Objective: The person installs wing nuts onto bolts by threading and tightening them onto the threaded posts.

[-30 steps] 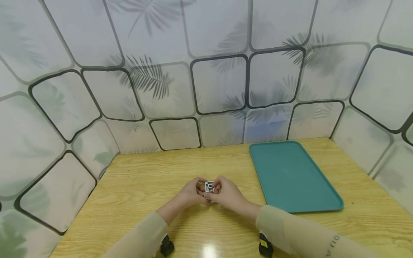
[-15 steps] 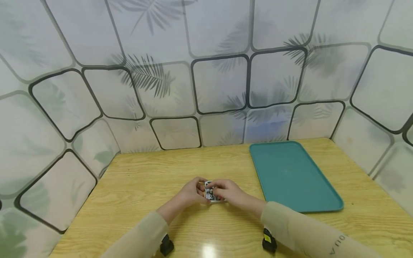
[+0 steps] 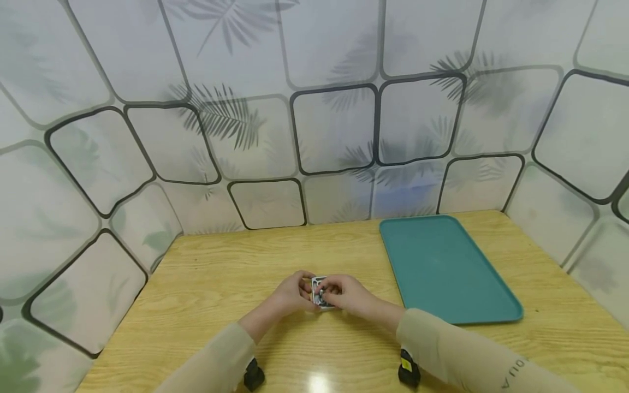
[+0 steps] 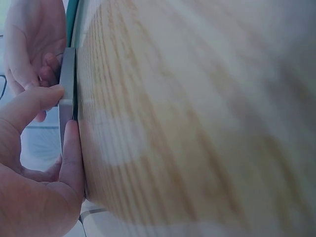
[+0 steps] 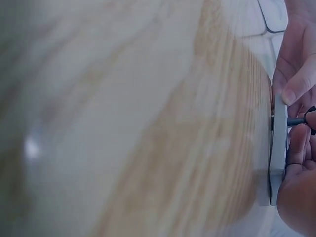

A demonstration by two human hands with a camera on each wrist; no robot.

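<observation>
A small flat grey plate (image 3: 318,283) with dark cut-outs lies close over the wooden table, between both hands in the head view. My left hand (image 3: 292,293) grips its left side; in the left wrist view the thumb is on its edge and a finger runs along its lower side. Over the plate, my right hand (image 3: 351,296) pinches a thin dark rod (image 5: 296,121) with a black head, which stands out from the plate's face. The fingertips partly hide the head. Seen edge-on, the plate (image 5: 279,148) is thick and pale grey.
A teal tray (image 3: 442,267) lies on the wooden table (image 3: 236,262) right of the hands. A patterned curtain (image 3: 334,131) rises behind the table and along both sides. Black wrist devices (image 3: 254,374) show below both sleeves.
My right hand has shifted slightly right across the plate, and its fingers have closed together at the rod. The left hand keeps its hold, and the tray stays put.
</observation>
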